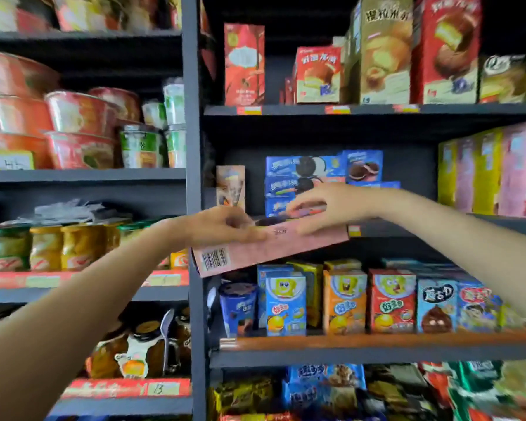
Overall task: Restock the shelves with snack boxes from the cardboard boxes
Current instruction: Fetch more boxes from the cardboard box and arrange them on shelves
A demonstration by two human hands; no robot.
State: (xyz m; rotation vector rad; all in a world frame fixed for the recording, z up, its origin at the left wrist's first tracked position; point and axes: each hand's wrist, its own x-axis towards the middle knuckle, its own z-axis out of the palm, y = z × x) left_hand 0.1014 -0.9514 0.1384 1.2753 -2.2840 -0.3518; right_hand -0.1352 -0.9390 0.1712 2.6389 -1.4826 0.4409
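Left hand (pixel 225 224) grips the near end of a pink snack box (pixel 268 249), fingers curled over its top edge; right hand (pixel 322 208) at 3 o'clock pinches the far end. Box tilted, barcode end low, hovering at the lip of the middle shelf (pixel 407 229), not yet seated. Gap beside the blue cookie boxes (pixel 304 177) looks like the target. Upper shelf sparsely filled, so restocking looks partial. Cardboard boxes not in view. Dark metal shop racking, noodle bowls (pixel 73 129) at 9 o'clock.

Held a pink snack box (pixel 271 249) with black barcode; behind, blue cookie boxes (pixel 304 180) on dark grey shelves (pixel 316 110).
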